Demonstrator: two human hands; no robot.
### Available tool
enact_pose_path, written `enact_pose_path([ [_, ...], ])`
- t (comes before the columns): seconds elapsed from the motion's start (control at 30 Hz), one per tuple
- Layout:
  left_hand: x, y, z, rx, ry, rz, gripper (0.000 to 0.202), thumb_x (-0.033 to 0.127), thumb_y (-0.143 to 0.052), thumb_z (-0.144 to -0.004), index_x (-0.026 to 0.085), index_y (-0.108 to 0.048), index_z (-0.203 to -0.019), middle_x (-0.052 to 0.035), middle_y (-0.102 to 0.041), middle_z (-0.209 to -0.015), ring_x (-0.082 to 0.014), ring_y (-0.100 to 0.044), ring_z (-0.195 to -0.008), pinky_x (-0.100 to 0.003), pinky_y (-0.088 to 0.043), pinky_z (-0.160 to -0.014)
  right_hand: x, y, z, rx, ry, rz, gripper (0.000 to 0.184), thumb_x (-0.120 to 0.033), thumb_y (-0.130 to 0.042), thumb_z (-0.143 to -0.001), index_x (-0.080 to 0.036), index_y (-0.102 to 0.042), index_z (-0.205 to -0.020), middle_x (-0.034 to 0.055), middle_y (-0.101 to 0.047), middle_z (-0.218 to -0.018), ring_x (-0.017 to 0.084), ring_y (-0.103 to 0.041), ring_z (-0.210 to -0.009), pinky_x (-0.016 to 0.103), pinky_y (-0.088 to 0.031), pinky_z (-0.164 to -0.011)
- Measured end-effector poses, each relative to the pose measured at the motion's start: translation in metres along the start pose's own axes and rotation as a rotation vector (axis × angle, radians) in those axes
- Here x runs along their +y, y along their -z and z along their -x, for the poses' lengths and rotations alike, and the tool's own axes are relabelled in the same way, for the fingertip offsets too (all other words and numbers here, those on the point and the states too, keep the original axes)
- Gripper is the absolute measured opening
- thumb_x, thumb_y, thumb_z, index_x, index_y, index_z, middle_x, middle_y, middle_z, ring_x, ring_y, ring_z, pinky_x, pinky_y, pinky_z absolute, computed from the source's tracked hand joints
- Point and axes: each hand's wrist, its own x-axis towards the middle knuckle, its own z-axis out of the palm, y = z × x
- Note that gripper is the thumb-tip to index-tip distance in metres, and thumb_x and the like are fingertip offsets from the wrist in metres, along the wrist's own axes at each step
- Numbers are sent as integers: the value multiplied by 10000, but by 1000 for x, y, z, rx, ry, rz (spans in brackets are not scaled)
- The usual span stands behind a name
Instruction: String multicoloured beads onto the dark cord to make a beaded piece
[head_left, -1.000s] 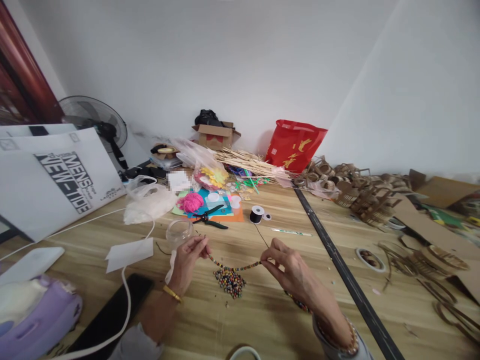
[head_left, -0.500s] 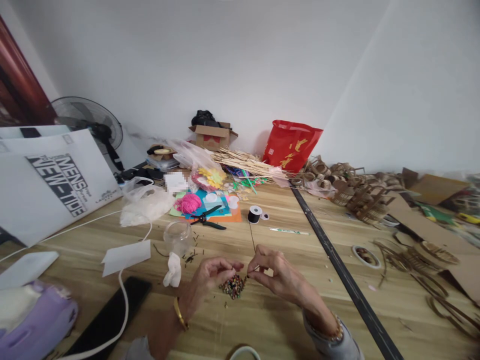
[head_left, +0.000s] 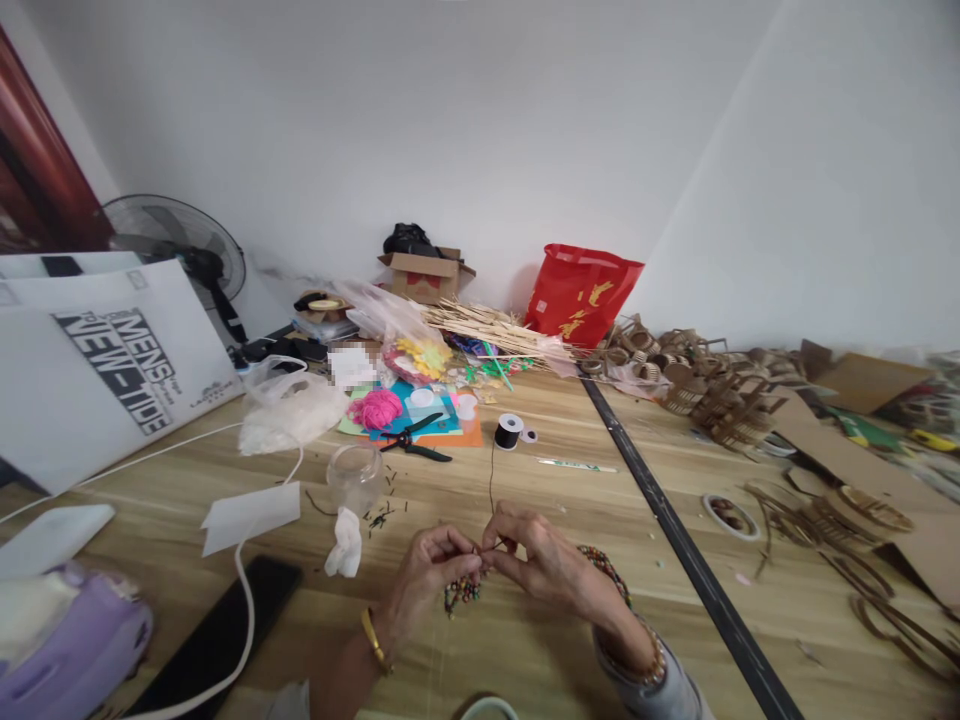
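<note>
My left hand (head_left: 429,572), with a gold bracelet at the wrist, is pinched at the end of a multicoloured bead string (head_left: 461,594) that shows just below the fingers. Close beside it, almost touching, my right hand (head_left: 534,552) pinches a thin black cord (head_left: 491,480). The cord runs back to a black spool (head_left: 508,432) standing on the table. A short dark stretch of cord shows between the two sets of fingertips. Past my right forearm lies another stretch of beads (head_left: 604,568), partly hidden by the arm. The exact point where cord and beads meet is too small to make out.
Black-handled pliers (head_left: 412,438) lie on coloured paper beside pink yarn (head_left: 377,408). Left of my hands are a clear jar (head_left: 355,476), a crumpled tissue (head_left: 345,543) and short dark cord scraps (head_left: 379,518). A dark strip (head_left: 660,490) crosses the table at right.
My hands have come closer together at the fingertips. The heaped beads below them now show as a smaller hanging strand, and a stretch of beads has appeared beyond my right forearm.
</note>
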Motion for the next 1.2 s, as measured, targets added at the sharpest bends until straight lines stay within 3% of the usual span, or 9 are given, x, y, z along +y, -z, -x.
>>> enact_pose_path([
  [0.47, 11, -2, 1, 22, 28, -117, 253, 290, -813, -575, 149, -603, -572, -8, -647, -551, -126, -549, -513, -241, -419, -536, -3, 6, -3, -136, -14, 144, 165, -167, -509, -938, -194, -648, -855, 17, -642, -823, 133, -605, -717, 207, -408, -637],
  [0.77, 9, 0, 0, 38, 13, -130, 249, 304, -809, -573, 144, -618, -576, -9, -649, -538, -129, -555, -507, -242, -422, -533, 6, -3, -5, -86, -27, 42, 108, -86, -570, -846, -174, -622, -811, -13, -620, -720, 115, -551, -623, 196, -394, -565],
  [1.2, 13, 0, 0, 32, 21, -156, 299, 384, -821, -577, 149, -636, -589, -24, -673, -536, -154, -597, -522, -263, -449, -564, 1, -3, -4, -70, 24, -5, 160, -196, -520, -925, -202, -671, -875, 20, -613, -814, 149, -581, -706, 244, -453, -640],
])
